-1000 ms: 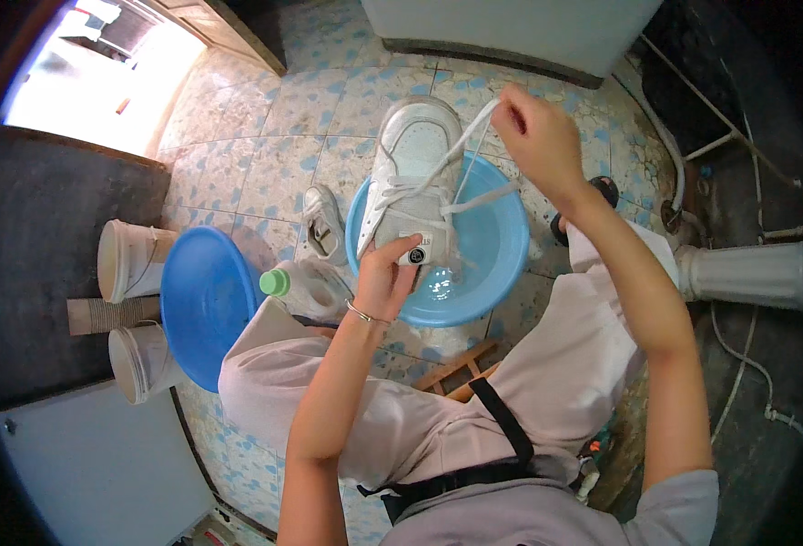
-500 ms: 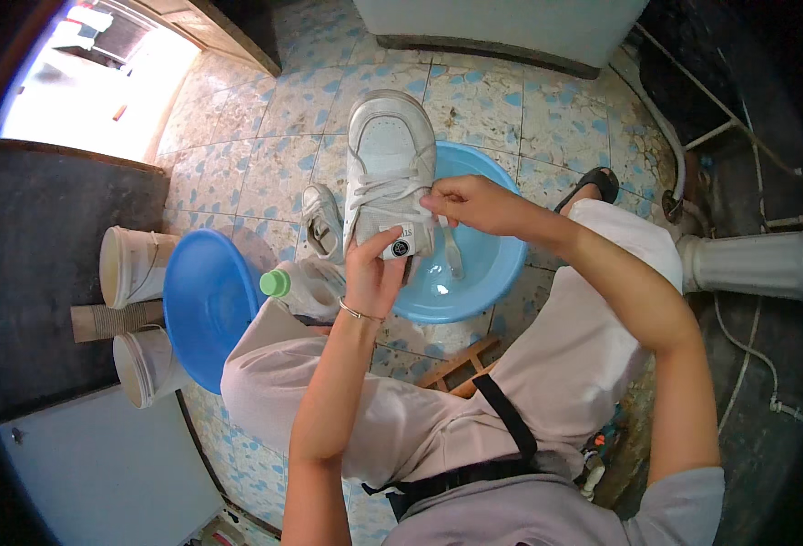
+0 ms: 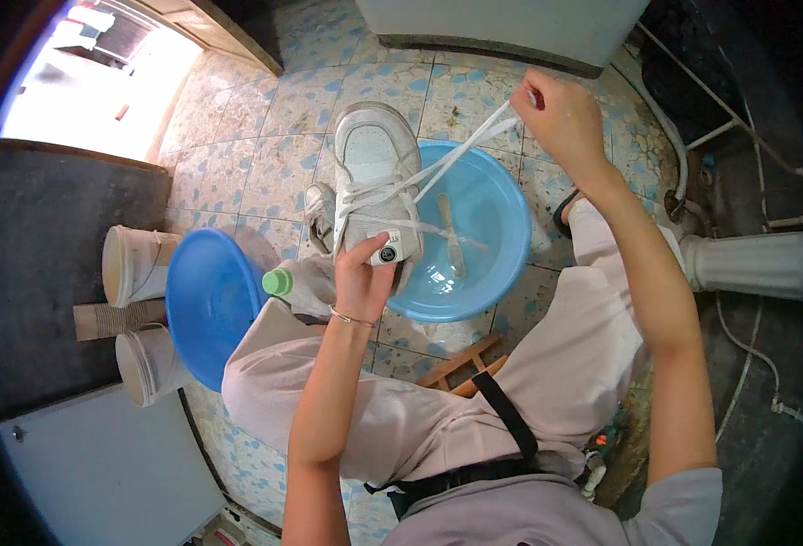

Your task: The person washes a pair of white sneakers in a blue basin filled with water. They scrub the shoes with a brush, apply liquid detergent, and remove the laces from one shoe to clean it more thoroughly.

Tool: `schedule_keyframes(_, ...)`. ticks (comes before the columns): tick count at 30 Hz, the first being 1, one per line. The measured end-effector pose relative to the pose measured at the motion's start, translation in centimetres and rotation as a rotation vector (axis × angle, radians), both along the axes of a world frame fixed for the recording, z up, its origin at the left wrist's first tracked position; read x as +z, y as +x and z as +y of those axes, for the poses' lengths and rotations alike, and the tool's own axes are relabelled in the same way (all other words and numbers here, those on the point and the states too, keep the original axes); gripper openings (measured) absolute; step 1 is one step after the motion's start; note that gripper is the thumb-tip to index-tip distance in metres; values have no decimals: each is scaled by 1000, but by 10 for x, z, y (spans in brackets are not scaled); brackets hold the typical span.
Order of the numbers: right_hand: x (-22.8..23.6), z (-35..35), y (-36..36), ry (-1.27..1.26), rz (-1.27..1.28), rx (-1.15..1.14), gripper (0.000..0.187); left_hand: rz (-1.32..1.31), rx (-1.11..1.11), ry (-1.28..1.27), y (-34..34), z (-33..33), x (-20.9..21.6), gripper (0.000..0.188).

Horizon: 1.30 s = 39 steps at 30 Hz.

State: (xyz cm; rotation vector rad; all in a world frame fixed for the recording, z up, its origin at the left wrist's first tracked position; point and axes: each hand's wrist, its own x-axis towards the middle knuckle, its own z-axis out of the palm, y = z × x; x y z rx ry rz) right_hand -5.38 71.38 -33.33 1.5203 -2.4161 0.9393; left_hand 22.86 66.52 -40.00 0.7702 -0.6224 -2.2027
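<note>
My left hand (image 3: 365, 273) grips a white-grey sneaker (image 3: 376, 150) by its tongue and heel end, toe pointing away from me. Up and to the right, my right hand (image 3: 561, 114) pinches the white shoelace (image 3: 470, 146), which stretches taut from the sneaker's eyelets. Another length of lace hangs loose over the light blue basin (image 3: 511, 227) beneath. In the basin's water lies a pale brush (image 3: 450, 232). The second sneaker (image 3: 318, 214) rests on the floor, partly hidden behind the held one.
A clear bottle with a green cap (image 3: 277, 282) stands by my left knee. Farther left are a darker blue basin (image 3: 206, 300) and two white buckets (image 3: 133, 266). A wooden stool (image 3: 461, 369) is between my legs. Pipes and a white pedestal (image 3: 752, 264) line the right wall.
My right hand has moved up and to the right, drawing the lace out from the sneaker. The sneaker has shifted slightly left and nearer to me.
</note>
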Motion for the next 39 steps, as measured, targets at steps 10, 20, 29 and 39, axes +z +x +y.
schedule_keyframes(10,3,2,-25,-120,198,-202,22,-18,-94,-9,-5,4,8,42)
schedule_keyframes(20,-15,-1,-18,169,-368,472,23,-156,-77,-35,2,4,2,44)
schedule_keyframes(29,-26,8,94,-148,231,676,20,3,-98,-109,0,3,-19,53)
schedule_keyframes(39,-32,-6,105,-143,297,835,28,-52,-158,-72,-23,14,-13,67)
